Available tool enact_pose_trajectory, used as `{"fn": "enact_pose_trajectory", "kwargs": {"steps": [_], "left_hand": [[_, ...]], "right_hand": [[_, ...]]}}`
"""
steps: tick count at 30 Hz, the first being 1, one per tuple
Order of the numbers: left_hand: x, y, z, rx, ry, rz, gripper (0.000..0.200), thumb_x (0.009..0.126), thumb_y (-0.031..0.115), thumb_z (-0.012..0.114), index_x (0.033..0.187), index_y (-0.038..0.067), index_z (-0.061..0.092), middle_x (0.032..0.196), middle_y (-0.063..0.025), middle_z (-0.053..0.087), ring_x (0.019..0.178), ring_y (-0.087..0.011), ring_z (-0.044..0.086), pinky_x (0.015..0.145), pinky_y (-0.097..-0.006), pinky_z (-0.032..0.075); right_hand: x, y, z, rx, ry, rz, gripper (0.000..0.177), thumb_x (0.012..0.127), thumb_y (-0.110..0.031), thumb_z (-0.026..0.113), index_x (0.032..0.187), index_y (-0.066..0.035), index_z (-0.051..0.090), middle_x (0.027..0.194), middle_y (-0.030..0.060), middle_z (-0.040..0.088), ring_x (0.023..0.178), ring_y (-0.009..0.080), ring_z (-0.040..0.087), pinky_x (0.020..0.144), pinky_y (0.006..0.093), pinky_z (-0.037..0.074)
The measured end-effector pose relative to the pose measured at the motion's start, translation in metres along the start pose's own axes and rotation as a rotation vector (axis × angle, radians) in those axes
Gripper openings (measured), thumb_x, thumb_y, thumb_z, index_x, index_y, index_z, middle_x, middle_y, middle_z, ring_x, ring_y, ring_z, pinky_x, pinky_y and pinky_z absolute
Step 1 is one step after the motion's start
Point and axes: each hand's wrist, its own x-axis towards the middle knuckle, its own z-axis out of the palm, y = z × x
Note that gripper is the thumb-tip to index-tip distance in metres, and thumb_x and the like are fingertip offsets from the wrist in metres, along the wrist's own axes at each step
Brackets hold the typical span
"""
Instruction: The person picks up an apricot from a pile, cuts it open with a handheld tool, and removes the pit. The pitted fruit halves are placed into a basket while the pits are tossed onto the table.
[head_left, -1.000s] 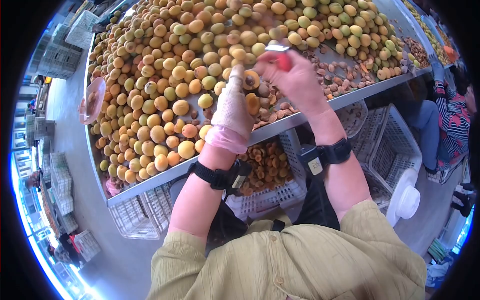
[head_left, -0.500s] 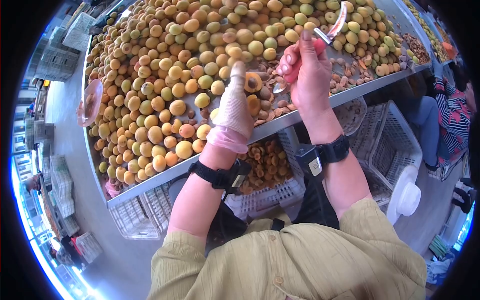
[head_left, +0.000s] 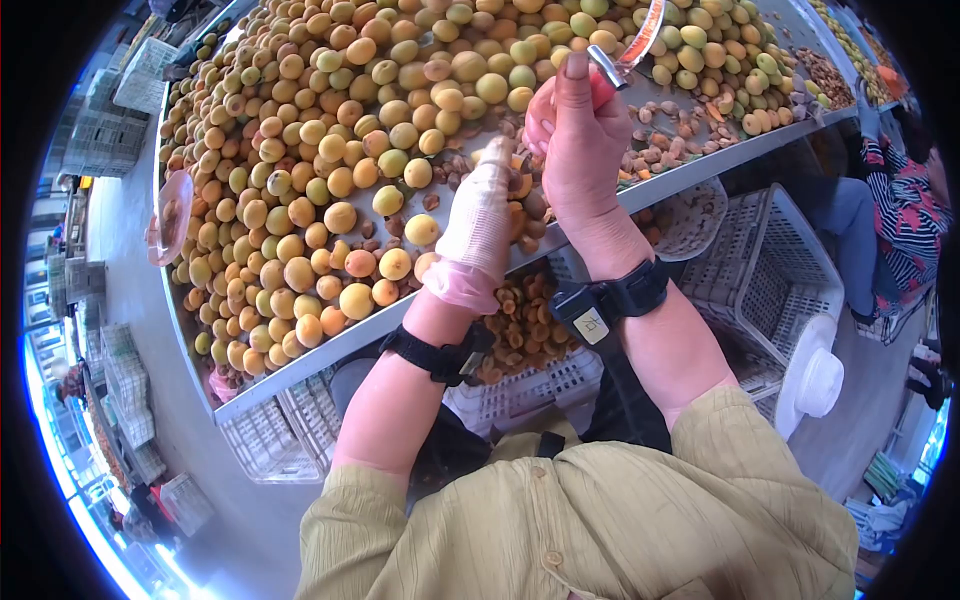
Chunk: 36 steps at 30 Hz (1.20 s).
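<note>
My left hand (head_left: 474, 220), in a pale mesh glove with a pink cuff, is closed beside the near rim of the fruit table. A cut apricot (head_left: 521, 184) shows at its finger side, partly hidden. My right hand (head_left: 585, 155) is wrapped round the red handle of a curved knife (head_left: 645, 42), thumb up, and the blade points up and away from me. The two hands are close together over pits and scraps. Whole apricots (head_left: 340, 218), yellow to orange, are heaped to the left and beyond.
Below the table's metal rim (head_left: 690, 182) stands a crate of apricot halves (head_left: 525, 325). Grey plastic crates (head_left: 770, 270) and a white hat (head_left: 815, 380) are at right, near a seated person (head_left: 905, 215). A clear plastic bowl (head_left: 170, 215) hangs at the left edge.
My right hand has moved left with the knife, closer to my left hand. The cut apricot, facing up plainly before, is now more covered.
</note>
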Motion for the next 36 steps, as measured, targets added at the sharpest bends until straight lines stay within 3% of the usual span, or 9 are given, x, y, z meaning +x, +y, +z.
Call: {"fn": "enact_pose_trajectory", "kwargs": {"steps": [11,13,15,17,19,23,26,30,36], "left_hand": [[0.001,-0.003,-0.003,-0.02,-0.053,-0.013,0.042,0.093,0.054,0.048,0.08,0.014,0.051,0.056,-0.0001,0.048,0.043,-0.0151,0.046,0.039,-0.0272,0.033],[0.003,0.0,-0.004,-0.043,-0.057,-0.058,0.043,0.094,0.052,0.045,0.084,0.011,0.053,0.056,-0.002,0.049,0.043,-0.0147,0.047,0.037,-0.0272,0.035],[0.004,0.0,-0.004,-0.067,-0.058,-0.101,0.045,0.096,0.05,0.041,0.087,0.008,0.055,0.056,-0.0038,0.05,0.042,-0.0143,0.049,0.036,-0.0271,0.037],[0.003,-0.005,0.0,0.036,0.049,0.091,0.042,0.097,0.046,0.041,0.088,0.008,0.056,0.056,-0.0033,0.05,0.045,-0.0133,0.05,0.037,-0.0289,0.039],[0.005,-0.01,0.002,0.148,0.084,0.209,0.04,0.098,0.043,0.042,0.086,0.008,0.057,0.056,-0.0029,0.05,0.044,-0.0122,0.049,0.036,-0.0283,0.038],[0.022,-0.023,-0.004,0.313,0.107,0.477,0.036,0.096,0.045,0.047,0.082,0.013,0.055,0.061,0.0036,0.05,0.042,-0.0069,0.043,0.037,-0.0213,0.033],[-0.004,0.005,0.008,0.001,0.046,0.001,0.044,0.096,0.048,0.042,0.081,0.008,0.055,0.058,-0.002,0.049,0.044,-0.0149,0.05,0.037,-0.027,0.038],[-0.003,0.005,0.0,-0.216,-0.026,-0.107,0.032,0.095,0.043,0.047,0.083,0.015,0.056,0.07,0.0007,0.058,0.05,-0.0115,0.047,0.042,-0.024,0.036],[0.004,0.012,-0.011,-0.594,-0.153,-0.331,0.033,0.095,0.043,0.049,0.094,0.011,0.053,0.072,-0.0019,0.053,0.057,-0.015,0.049,0.042,-0.0234,0.034]], "right_hand": [[0.013,0.013,-0.018,0.342,-0.131,0.33,0.048,0.09,-0.052,0.056,0.066,-0.015,0.038,0.052,-0.0046,0.03,0.041,0.0065,0.027,0.039,0.0247,0.022],[0.01,0.016,-0.011,0.384,-0.163,0.291,0.048,0.09,-0.046,0.06,0.061,-0.015,0.038,0.05,-0.0044,0.034,0.038,0.0062,0.032,0.035,0.0233,0.022],[-0.001,0.021,0.002,-0.155,-0.228,-0.076,0.048,0.091,-0.051,0.056,0.065,-0.014,0.038,0.052,-0.0051,0.03,0.04,0.0069,0.024,0.04,0.0242,0.019],[-0.001,0.016,0.007,-0.195,-0.133,-0.081,0.048,0.091,-0.051,0.056,0.066,-0.015,0.038,0.052,-0.0055,0.03,0.04,0.007,0.024,0.04,0.0239,0.018],[0.011,0.011,-0.005,0.289,0.182,0.36,0.047,0.091,-0.051,0.056,0.066,-0.015,0.038,0.052,-0.0056,0.029,0.04,0.0069,0.025,0.04,0.0237,0.018],[0.006,0.013,-0.007,0.234,0.047,0.297,0.047,0.091,-0.051,0.056,0.066,-0.016,0.038,0.051,-0.0048,0.029,0.04,0.0067,0.026,0.039,0.0239,0.018],[0.001,0.01,0.0,0.187,-0.159,0.15,0.047,0.092,-0.046,0.057,0.064,-0.014,0.037,0.049,-0.0035,0.03,0.038,0.0068,0.026,0.038,0.0249,0.018],[0.0,0.006,0.004,0.156,-0.324,0.13,0.047,0.093,-0.047,0.055,0.064,-0.015,0.037,0.051,-0.0041,0.029,0.04,0.0066,0.024,0.039,0.024,0.019],[0.019,0.016,-0.009,0.484,-0.062,0.379,0.042,0.094,-0.043,0.054,0.066,-0.015,0.039,0.053,-0.0051,0.028,0.042,0.0074,0.025,0.04,0.0239,0.021]]}}
